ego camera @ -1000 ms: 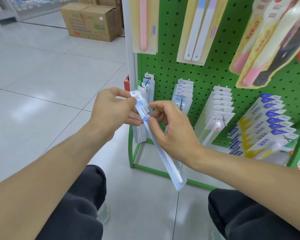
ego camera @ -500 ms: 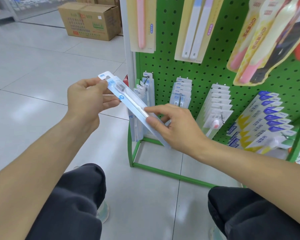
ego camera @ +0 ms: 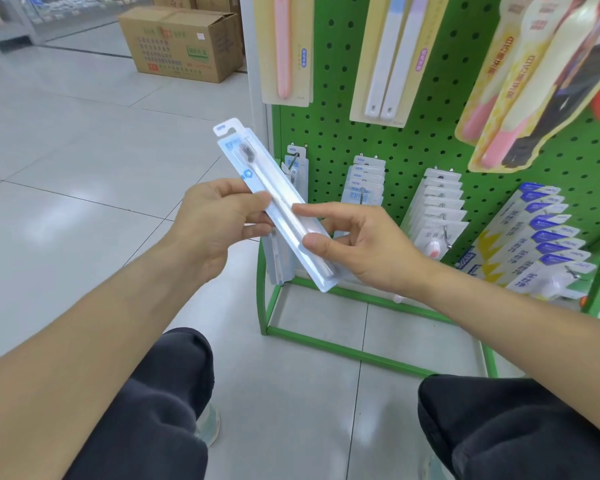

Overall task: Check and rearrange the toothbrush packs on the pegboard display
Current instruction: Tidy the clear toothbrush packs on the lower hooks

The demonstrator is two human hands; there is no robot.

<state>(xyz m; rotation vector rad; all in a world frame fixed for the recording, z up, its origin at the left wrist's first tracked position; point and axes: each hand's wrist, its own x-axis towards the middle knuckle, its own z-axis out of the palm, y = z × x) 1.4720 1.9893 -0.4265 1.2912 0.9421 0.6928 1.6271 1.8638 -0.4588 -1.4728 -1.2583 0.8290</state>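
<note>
Pack (ego camera: 274, 206) is off the pegboard (ego camera: 413, 140), pinched slantwise in front of it by left hand (ego camera: 215, 220) and right hand (ego camera: 357, 244), seemingly mid-check; rehanging remains.

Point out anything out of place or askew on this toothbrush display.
One toothbrush pack is off its peg, held tilted between the left hand and right hand. The hanging rows on the green pegboard look orderly.

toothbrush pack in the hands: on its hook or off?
Off. The toothbrush pack is tilted in front of the pegboard, gripped by the left hand and pinched by the right hand.
</note>
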